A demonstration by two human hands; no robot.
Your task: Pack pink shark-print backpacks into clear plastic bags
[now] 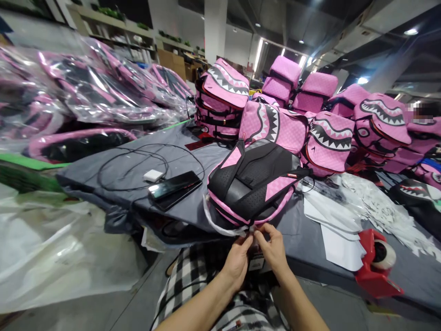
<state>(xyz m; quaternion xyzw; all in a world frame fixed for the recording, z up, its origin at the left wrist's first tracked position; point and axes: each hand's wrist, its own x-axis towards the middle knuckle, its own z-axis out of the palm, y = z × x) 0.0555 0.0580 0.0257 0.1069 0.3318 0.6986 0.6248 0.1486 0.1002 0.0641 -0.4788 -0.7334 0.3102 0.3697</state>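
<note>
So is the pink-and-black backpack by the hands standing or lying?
Lying: the pink-and-black backpack rests on the grey fabric-covered table, its black padded back facing up.

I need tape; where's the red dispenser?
In the head view, the red tape dispenser is at lower right on the gray table, beside the white sheets and right of the right hand.

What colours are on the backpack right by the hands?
The backpack is black and pink, seen best in the head view.

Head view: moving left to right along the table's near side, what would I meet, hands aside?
Phone → black-and-pink backpack → white sheets → red tape dispenser.
</note>
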